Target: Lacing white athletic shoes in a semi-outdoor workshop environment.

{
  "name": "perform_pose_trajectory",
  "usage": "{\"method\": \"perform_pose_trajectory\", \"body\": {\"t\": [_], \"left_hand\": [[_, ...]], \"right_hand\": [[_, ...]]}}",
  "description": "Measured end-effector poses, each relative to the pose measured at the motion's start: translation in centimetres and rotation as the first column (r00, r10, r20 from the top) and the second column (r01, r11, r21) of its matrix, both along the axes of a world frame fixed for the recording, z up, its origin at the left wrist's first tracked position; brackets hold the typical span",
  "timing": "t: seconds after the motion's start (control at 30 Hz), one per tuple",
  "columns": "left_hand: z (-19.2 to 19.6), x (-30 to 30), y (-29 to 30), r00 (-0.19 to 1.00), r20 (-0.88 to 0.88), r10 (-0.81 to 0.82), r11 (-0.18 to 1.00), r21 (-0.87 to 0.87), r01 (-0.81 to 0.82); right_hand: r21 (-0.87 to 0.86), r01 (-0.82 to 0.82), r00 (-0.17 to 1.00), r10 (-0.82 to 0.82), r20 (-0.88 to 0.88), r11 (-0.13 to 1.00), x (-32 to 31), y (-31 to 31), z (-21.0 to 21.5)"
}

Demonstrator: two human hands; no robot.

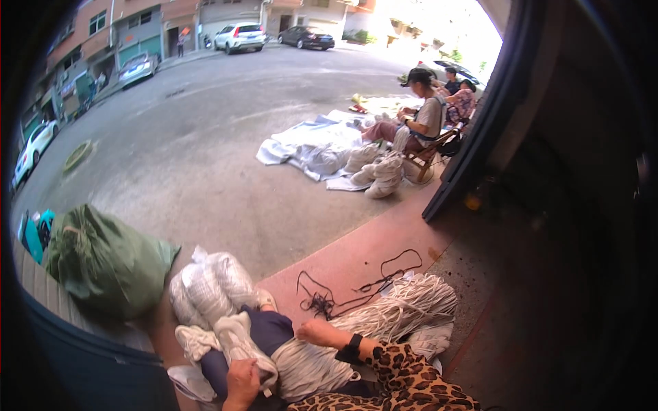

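Observation:
A white sneaker lies over my lap, its heel end toward me. My left hand is closed on that heel end. My right hand is raised beside the shoe, over my dark-clad leg, with its fingers drawn together; whether a lace is pinched in them is too small to tell. A thick hank of off-white shoelaces is draped across my lap below the right wrist. Another pale shoe sits just left of the sneaker.
Plastic-wrapped white shoes and a green sack stand to the left. More laces and tangled dark cord lie to the right. Beyond, a seated person works beside shoes on a white sheet.

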State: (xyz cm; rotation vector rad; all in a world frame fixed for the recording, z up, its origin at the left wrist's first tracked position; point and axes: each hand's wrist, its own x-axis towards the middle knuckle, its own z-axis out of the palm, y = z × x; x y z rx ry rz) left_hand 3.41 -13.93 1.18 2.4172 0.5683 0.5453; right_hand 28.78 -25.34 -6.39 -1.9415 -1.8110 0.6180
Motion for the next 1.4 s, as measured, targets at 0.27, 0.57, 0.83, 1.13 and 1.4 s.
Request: {"method": "perform_pose_trajectory", "body": {"t": [0.27,0.57,0.83,1.13,1.4], "left_hand": [[-3.4,7.2,-1.4,0.980,0.012,-0.199,0.957,0.220,0.192],[12.6,7.8,-3.5,0.903,0.203,-0.380,0.838,-0.338,0.428],[3.9,8.1,-2.0,0.845,0.179,-0.504,0.585,-0.649,0.486],[19.5,7.0,-3.7,0.691,0.267,-0.672,0.666,-0.192,0.721],[18.8,9.0,-2.3,0.544,0.277,-0.792,0.398,-0.442,0.804]], "right_hand": [[-0.061,0.291,0.526,-0.213,-0.823,0.955,-4.4,-0.9,5.2],[0.095,0.406,-0.073,0.136,-0.988,0.909,-2.9,-4.5,22.0],[0.249,0.775,-0.005,0.399,-0.917,0.580,0.5,-11.0,28.1],[0.380,0.921,0.339,0.305,-0.890,0.086,3.2,-13.1,29.2],[0.645,0.740,0.645,-0.071,-0.761,-0.190,4.2,-15.2,31.7]]}}
